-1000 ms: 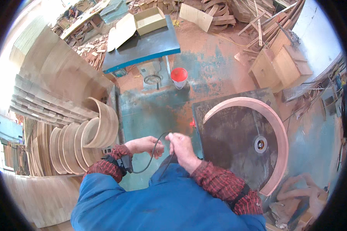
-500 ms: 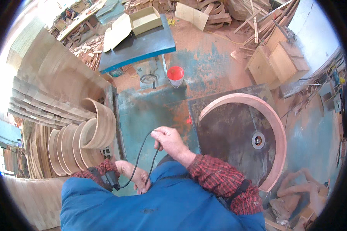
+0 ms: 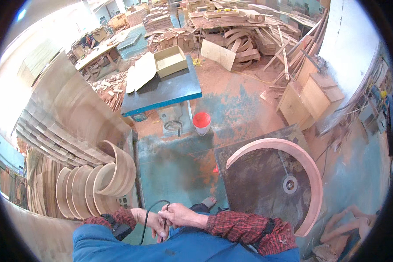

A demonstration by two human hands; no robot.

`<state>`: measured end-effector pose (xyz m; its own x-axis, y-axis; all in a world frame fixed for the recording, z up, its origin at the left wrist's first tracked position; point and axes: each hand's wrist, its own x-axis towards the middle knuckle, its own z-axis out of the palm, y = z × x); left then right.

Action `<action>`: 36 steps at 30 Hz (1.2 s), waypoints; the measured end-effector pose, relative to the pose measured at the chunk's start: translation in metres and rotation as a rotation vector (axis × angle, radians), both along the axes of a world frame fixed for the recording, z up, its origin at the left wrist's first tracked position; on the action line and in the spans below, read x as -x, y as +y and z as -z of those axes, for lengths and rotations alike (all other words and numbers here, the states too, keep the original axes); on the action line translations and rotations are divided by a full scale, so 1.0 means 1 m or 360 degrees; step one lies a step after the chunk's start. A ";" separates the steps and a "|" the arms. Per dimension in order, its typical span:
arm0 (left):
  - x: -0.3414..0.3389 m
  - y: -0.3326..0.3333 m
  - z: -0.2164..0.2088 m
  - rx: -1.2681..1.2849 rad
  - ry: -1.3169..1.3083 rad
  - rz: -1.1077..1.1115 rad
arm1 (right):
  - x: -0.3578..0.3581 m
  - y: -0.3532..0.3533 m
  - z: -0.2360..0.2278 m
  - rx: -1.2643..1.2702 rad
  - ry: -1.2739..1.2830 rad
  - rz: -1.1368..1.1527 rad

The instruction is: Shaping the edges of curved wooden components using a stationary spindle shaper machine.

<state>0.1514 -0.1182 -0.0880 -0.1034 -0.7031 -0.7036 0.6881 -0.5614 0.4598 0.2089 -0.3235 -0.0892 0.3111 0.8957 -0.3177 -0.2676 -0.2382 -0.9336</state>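
A thin black cable (image 3: 145, 219) curves in a loop over my left wrist and runs to my fingers. My right hand (image 3: 181, 215) is closed in a pinch on it, in front of my body. Close against it, slightly lower, my left hand (image 3: 150, 222) has its fingers closed round a lower part of the same cable; the fingertips partly overlap. A dark device is strapped on my left sleeve (image 3: 120, 225). To the right, a curved wooden strip (image 3: 288, 146) lies on a dark machine table (image 3: 257, 183) with a round metal hub (image 3: 290, 184).
Curved wooden panels (image 3: 122, 170) and stacked boards (image 3: 61, 131) stand at left. Ahead are a white bucket (image 3: 201, 124) with a red inside and a blue-edged machine table (image 3: 161, 98) bearing an open box (image 3: 170, 61). Wooden boxes (image 3: 312, 98) and scrap wood (image 3: 244, 43) lie farther off.
My right hand has come down beside my left hand, and the cable loop has become smaller. The view has tilted up, showing more of the far workshop.
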 end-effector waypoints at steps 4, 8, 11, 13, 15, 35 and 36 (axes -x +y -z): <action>0.020 -0.009 0.006 0.0158 0.0099 0.0323 | -0.007 -0.010 0.006 -0.0031 0.0619 0.0563; 0.068 0.008 0.055 0.0238 0.0015 0.0343 | -0.016 -0.008 0.001 -0.0107 0.0739 0.0685; 0.060 0.007 0.052 0.0197 0.0021 0.0358 | -0.017 -0.005 -0.004 -0.0143 0.0790 0.0751; 0.049 0.004 0.043 0.0166 0.0023 0.0356 | -0.021 -0.002 -0.011 -0.0230 0.0767 0.0857; 0.038 0.001 0.037 0.0135 0.0020 0.0339 | -0.032 -0.001 -0.026 -0.0311 0.0743 0.1004; -0.029 -0.008 -0.003 0.0034 -0.0090 0.0289 | -0.107 -0.044 -0.038 -0.0411 0.0424 0.1635; -0.026 -0.004 -0.005 0.0064 -0.0124 0.0276 | -0.104 -0.041 -0.034 -0.0364 0.0362 0.1548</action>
